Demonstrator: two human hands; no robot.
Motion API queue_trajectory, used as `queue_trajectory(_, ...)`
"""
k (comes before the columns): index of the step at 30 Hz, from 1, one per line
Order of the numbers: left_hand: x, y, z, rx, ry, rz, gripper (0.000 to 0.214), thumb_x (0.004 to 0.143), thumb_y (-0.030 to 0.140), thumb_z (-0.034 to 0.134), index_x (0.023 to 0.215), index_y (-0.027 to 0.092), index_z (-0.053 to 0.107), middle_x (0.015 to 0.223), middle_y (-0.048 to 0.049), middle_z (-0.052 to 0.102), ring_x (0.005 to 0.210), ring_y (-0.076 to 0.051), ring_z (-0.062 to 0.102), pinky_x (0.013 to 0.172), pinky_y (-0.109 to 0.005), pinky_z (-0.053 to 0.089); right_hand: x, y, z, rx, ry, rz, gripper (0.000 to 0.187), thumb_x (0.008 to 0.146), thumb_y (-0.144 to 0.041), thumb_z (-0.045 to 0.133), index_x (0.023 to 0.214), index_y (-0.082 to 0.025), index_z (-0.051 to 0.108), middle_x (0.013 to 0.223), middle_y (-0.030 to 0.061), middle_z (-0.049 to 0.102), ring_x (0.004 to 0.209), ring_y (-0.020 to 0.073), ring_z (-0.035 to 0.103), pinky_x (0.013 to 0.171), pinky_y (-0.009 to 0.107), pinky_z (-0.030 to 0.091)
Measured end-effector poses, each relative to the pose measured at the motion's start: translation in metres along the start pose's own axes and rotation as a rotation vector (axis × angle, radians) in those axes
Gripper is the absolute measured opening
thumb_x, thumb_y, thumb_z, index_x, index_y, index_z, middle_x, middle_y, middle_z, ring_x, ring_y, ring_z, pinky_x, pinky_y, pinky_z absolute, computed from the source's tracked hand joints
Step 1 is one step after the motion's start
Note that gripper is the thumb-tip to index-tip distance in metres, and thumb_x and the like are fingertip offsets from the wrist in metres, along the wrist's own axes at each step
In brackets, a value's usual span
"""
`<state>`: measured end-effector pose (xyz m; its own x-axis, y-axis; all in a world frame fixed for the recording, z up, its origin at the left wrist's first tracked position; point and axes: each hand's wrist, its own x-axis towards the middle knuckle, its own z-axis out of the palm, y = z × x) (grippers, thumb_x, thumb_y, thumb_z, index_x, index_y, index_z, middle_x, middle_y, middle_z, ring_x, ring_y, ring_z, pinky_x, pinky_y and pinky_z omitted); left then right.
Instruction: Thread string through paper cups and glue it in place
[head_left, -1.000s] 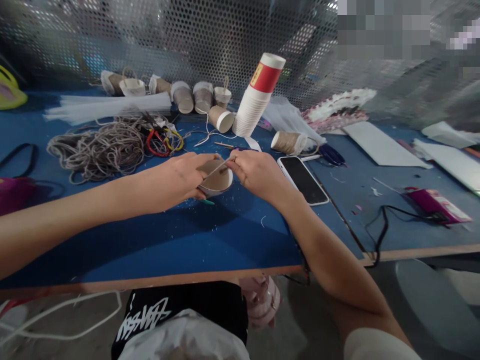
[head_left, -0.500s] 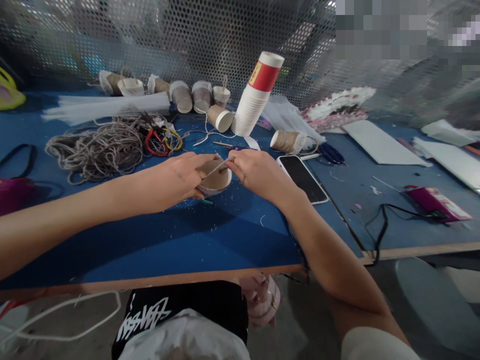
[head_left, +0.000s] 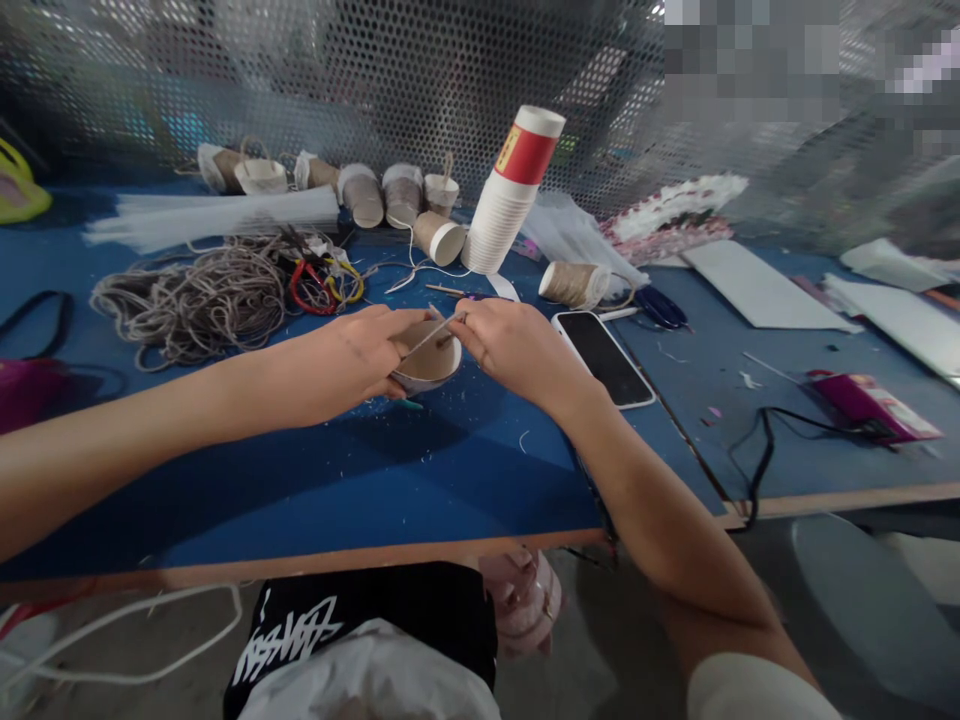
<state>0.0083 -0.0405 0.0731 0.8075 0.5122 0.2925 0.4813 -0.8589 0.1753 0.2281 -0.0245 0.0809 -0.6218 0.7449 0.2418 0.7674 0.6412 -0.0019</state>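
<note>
My left hand is wrapped round a short paper cup whose open mouth faces me, held just above the blue table. My right hand is closed in a pinch on a thin pale strip or stick that runs across the cup's mouth toward the left fingers. A smartphone lies face up just right of my right hand. A tilted stack of white cups with a red band on top stands behind the hands.
A tangle of grey cord lies at the left with red and yellow loops. Several wrapped cups line the perforated metal screen. A twine spool, white sheets, a black cable and a magenta box sit right.
</note>
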Motion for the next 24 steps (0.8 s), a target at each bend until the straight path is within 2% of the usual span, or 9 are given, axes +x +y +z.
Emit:
queue_trajectory(4, 0.003, -0.007, 0.001, -0.071, -0.005, -0.04, 0.023, 0.09, 0.022, 0.056, 0.108, 0.012, 0.067, 0.139, -0.013, 0.055, 0.127, -0.028, 0.055, 0.11, -0.038, 0.045, -0.004, 0.011, 0.006, 0.392, 0.159, 0.041, 0.042, 0.097, -0.056, 0.035, 0.097, -0.018, 0.051, 0.078, 0.0027, 0.057, 0.068, 0.0145, 0.054, 0.063, 0.028, 0.041)
queue_trajectory(7, 0.005, -0.021, 0.006, -0.134, 0.13, -0.14, 0.016, 0.088, 0.023, 0.061, 0.091, 0.01, 0.069, 0.144, -0.0164, 0.051, 0.135, -0.03, 0.048, 0.115, -0.043, 0.04, -0.003, 0.022, 0.017, 0.626, 0.302, 0.061, 0.053, 0.09, -0.068, 0.037, 0.112, -0.021, 0.044, 0.11, 0.0092, 0.055, 0.094, 0.0178, 0.057, 0.077, 0.032, 0.049)
queue_trajectory(9, 0.007, -0.031, 0.012, -0.195, 0.173, -0.188, 0.02, 0.087, 0.024, 0.061, 0.074, 0.009, 0.068, 0.143, -0.0197, 0.051, 0.136, -0.033, 0.047, 0.113, -0.047, 0.043, -0.001, 0.026, 0.026, 0.735, 0.255, 0.062, 0.065, 0.082, -0.075, 0.044, 0.12, -0.022, 0.038, 0.126, 0.0129, 0.049, 0.11, 0.0217, 0.055, 0.09, 0.039, 0.05)
queue_trajectory(10, 0.007, -0.036, 0.015, -0.237, 0.191, -0.207, 0.022, 0.088, 0.025, 0.06, 0.072, 0.011, 0.067, 0.14, -0.019, 0.054, 0.135, -0.033, 0.048, 0.111, -0.049, 0.044, 0.0, 0.026, 0.031, 0.781, 0.231, 0.077, 0.071, 0.079, -0.076, 0.049, 0.124, -0.023, 0.036, 0.132, 0.0141, 0.045, 0.117, 0.0235, 0.052, 0.097, 0.042, 0.047)
queue_trajectory(12, 0.007, -0.042, 0.021, -0.33, 0.227, -0.206, 0.021, 0.087, 0.025, 0.061, 0.071, 0.012, 0.067, 0.137, -0.0191, 0.056, 0.135, -0.032, 0.049, 0.111, -0.052, 0.043, 0.003, 0.023, 0.039, 0.866, 0.167, 0.09, 0.08, 0.072, -0.072, 0.062, 0.13, -0.024, 0.033, 0.142, 0.0152, 0.039, 0.126, 0.0268, 0.048, 0.104, 0.045, 0.044)
queue_trajectory(14, 0.007, -0.046, 0.025, -0.404, 0.247, -0.197, 0.02, 0.085, 0.026, 0.064, 0.071, 0.012, 0.067, 0.139, -0.0185, 0.055, 0.135, -0.031, 0.049, 0.111, -0.052, 0.043, 0.004, 0.016, 0.044, 0.908, 0.116, 0.09, 0.087, 0.066, -0.065, 0.072, 0.132, -0.023, 0.035, 0.141, 0.0162, 0.043, 0.128, 0.0299, 0.048, 0.105, 0.046, 0.044)
queue_trajectory(18, 0.005, -0.045, 0.024, -0.449, 0.22, -0.161, 0.021, 0.084, 0.028, 0.066, 0.072, 0.012, 0.068, 0.144, -0.0177, 0.05, 0.135, -0.03, 0.048, 0.113, -0.05, 0.04, 0.004, 0.005, 0.05, 0.929, 0.158, 0.122, 0.085, 0.063, -0.054, 0.08, 0.129, -0.016, 0.043, 0.13, 0.0173, 0.056, 0.122, 0.0314, 0.055, 0.104, 0.048, 0.046)
queue_trajectory(24, 0.004, -0.048, 0.019, -0.469, 0.154, -0.11, 0.034, 0.087, 0.044, 0.063, 0.079, 0.012, 0.072, 0.145, -0.0193, 0.048, 0.138, -0.033, 0.043, 0.112, -0.051, 0.04, 0.005, 0.007, 0.058, 1.029, 0.184, 0.143, 0.079, 0.061, -0.046, 0.084, 0.125, -0.018, 0.047, 0.126, 0.0149, 0.06, 0.113, 0.0289, 0.061, 0.095, 0.045, 0.054)
